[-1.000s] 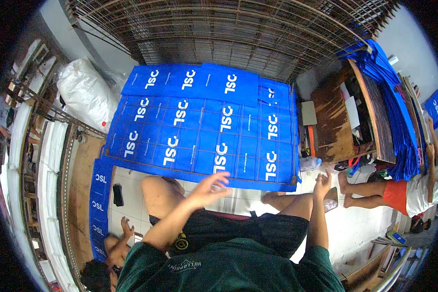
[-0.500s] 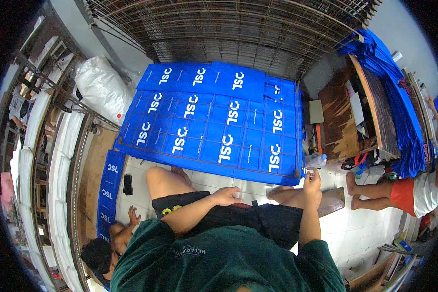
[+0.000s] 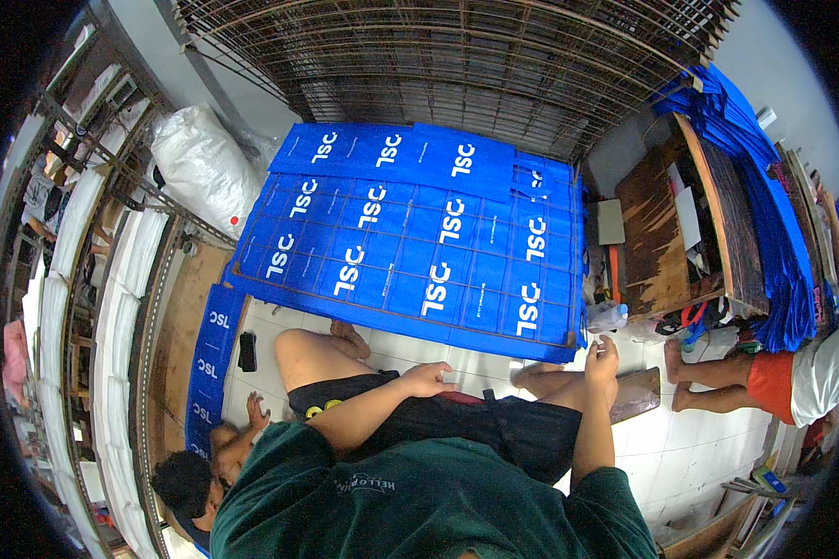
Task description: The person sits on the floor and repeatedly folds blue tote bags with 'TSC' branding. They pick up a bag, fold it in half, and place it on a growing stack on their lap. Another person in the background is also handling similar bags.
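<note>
My left hand (image 3: pixel 426 379) rests over the dark shorts (image 3: pixel 475 424) on my lap, loosely curled, thumb and fingertips apart and nothing visible between them. My right hand (image 3: pixel 603 360) is raised above my right knee, fingers pinched together. A small pale thing shows at its fingertips, too small to name. Beyond my legs lie blue printed fabric panels (image 3: pixel 401 244), with white lettering, spread in overlapping rows. A thin metal wire grid (image 3: pixel 383 289) lies across the nearer rows. Neither hand touches the panels.
A stack of wire racks (image 3: pixel 466 65) rises behind the panels. At left are a stuffed white sack (image 3: pixel 203 163), a black phone (image 3: pixel 247 352) and a co-worker's hand (image 3: pixel 257 410). A wooden cabinet (image 3: pixel 662 252), a plastic bottle (image 3: pixel 608 317) and another person's legs (image 3: pixel 718 373) are at right.
My right hand has lowered a little, and its fingers now point more upward. My left hand has shifted slightly left and curled a bit. The panels lie as before.
</note>
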A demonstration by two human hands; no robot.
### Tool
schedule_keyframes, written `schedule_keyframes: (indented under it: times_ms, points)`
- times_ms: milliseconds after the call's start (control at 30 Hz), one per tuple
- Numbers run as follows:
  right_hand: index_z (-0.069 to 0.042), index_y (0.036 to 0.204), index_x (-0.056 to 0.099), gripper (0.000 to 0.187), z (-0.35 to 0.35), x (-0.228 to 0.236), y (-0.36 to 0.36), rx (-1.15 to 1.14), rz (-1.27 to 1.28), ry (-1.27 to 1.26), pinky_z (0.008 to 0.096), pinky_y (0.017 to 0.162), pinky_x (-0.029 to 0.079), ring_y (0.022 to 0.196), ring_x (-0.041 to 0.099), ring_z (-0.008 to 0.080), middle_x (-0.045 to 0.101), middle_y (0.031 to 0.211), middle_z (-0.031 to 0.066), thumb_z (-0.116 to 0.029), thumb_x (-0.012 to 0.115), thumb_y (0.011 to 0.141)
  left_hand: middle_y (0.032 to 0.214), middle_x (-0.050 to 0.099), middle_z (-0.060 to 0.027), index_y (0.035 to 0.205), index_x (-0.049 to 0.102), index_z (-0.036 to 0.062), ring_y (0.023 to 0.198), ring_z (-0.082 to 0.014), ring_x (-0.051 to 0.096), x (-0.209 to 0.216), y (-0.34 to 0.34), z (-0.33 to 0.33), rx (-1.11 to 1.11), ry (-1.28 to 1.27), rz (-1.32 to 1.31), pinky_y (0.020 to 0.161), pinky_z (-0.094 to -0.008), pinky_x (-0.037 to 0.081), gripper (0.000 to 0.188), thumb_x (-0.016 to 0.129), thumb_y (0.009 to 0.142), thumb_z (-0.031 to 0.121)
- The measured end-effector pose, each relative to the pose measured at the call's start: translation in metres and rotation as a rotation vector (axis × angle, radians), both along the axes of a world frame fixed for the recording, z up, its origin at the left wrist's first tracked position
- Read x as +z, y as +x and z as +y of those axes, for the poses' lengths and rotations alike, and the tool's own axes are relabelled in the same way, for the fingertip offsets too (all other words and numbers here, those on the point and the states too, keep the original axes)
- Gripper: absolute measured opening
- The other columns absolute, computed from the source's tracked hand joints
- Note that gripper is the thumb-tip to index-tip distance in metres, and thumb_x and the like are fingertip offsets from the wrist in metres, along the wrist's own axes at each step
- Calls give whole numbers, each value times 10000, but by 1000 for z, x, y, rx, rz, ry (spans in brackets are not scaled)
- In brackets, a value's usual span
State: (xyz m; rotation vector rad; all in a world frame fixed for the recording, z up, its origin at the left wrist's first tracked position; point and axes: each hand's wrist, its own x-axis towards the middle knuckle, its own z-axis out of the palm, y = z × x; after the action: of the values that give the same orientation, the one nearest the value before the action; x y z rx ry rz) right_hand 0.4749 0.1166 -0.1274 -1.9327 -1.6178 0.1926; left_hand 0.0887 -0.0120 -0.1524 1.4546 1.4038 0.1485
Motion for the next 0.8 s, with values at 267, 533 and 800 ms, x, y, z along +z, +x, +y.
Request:
schedule_keyframes:
  times_ms: [267,533,800]
  points:
    - [-22,971,595,210,-3,20,-10,39,-8,-30,382,631,465,720,587,305,598,813,157,-89,590,772,935,623,-129,1183,488,94,881,-271,600,2,-4,1,23,-62,3,781,-353,458,628,606,744,528]
    - [-106,1084,537,317,10,-8,4,-40,75,-108,430,732,451,846,578,348,605,902,157,-189,567,779,944,620,-137,1188,488,86,884,-276,598,-5,8,12,-35,-39,-1,784,-351,456,616,605,753,506]
    - [-87,1049,569,303,4,-9,-1,-121,76,-35,394,629,474,672,602,296,604,783,133,-161,607,758,964,615,-123,1199,481,97,910,-259,589,9,16,16,-39,-92,15,809,-348,443,621,611,748,504]
